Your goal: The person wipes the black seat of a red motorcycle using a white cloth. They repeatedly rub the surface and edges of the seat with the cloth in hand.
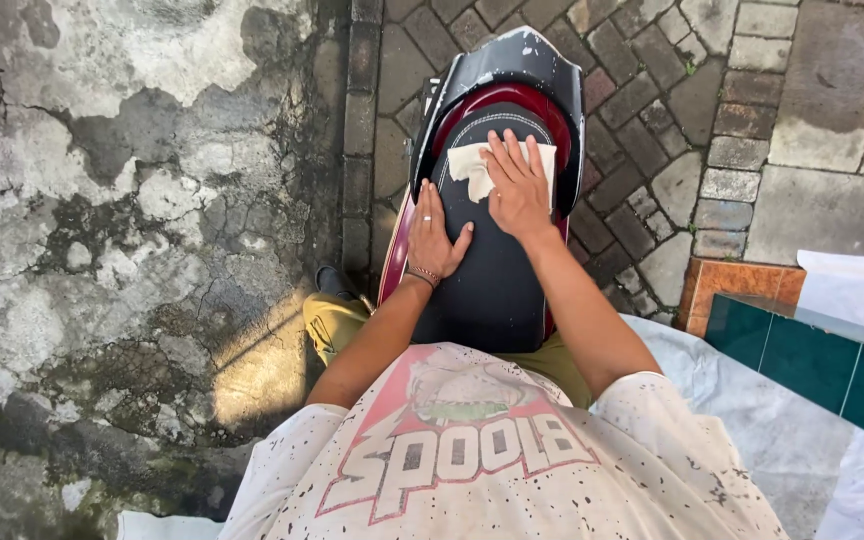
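A motorbike's black seat (492, 280) stretches away from me, with a dark red body and a black tail panel (512, 60) at the far end. My right hand (517, 185) lies flat, fingers spread, pressing a pale cloth (472, 165) against the far part of the seat. My left hand (432, 240) rests flat on the left side of the seat, a ring on one finger and a bracelet at the wrist. Neither hand grips anything.
Cracked, stained concrete (132, 230) covers the ground to the left. Brick paving (652, 100) lies under and right of the bike. A green tiled ledge (812, 360) with an orange edge stands at the right, next to white sheeting (752, 420).
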